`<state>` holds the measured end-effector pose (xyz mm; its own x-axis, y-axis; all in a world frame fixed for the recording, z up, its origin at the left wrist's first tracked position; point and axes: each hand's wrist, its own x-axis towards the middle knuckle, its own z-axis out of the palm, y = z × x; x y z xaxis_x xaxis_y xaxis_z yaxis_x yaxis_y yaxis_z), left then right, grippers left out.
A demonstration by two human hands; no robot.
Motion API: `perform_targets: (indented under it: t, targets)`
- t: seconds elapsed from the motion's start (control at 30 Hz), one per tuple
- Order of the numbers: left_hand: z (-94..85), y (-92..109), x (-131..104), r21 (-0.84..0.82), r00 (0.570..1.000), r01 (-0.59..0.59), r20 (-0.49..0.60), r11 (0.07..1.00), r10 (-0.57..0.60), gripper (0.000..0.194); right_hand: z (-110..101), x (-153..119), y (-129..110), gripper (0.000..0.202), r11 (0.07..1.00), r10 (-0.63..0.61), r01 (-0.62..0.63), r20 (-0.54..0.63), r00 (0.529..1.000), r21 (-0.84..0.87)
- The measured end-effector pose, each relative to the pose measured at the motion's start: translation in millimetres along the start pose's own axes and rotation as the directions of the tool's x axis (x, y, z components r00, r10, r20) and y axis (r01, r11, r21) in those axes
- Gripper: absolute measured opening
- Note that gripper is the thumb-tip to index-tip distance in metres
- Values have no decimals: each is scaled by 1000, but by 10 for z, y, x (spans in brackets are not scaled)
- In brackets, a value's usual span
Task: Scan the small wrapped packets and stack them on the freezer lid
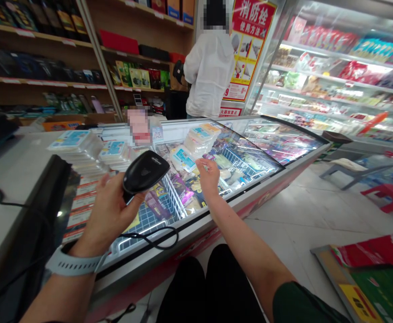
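Observation:
My left hand [111, 211], with a pale wristband below it, is wrapped round a black barcode scanner [146, 172] over the chest freezer. A looped black cable [163, 237] hangs below it. My right hand [210, 175] has its fingers bent at the right edge of a clear flat pack with a blue label [183, 158], and seems to pinch it. Just behind is a stack of similar packs [201, 139]. More stacked packs [75, 148] stand left of the scanner, beside a lower stack [114, 152].
The chest freezer [267, 190] holds wire baskets [174, 197] and bagged goods under glass. A person in a white top [210, 72] stands beyond it. A lit display fridge [338, 85] is at the right. A red stool [386, 197] and a grey one [347, 172] stand on the floor.

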<state>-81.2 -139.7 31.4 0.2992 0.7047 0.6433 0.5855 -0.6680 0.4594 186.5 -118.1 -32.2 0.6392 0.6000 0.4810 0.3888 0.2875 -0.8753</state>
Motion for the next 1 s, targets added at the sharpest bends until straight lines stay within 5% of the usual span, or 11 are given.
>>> perform_targets:
  t: [1.0]
  targets:
    - [40, -45, -14, -13, 994, -68, 87, 998, 69, 24, 11, -7, 16, 34, 999, 6, -6, 17, 1000, 44]
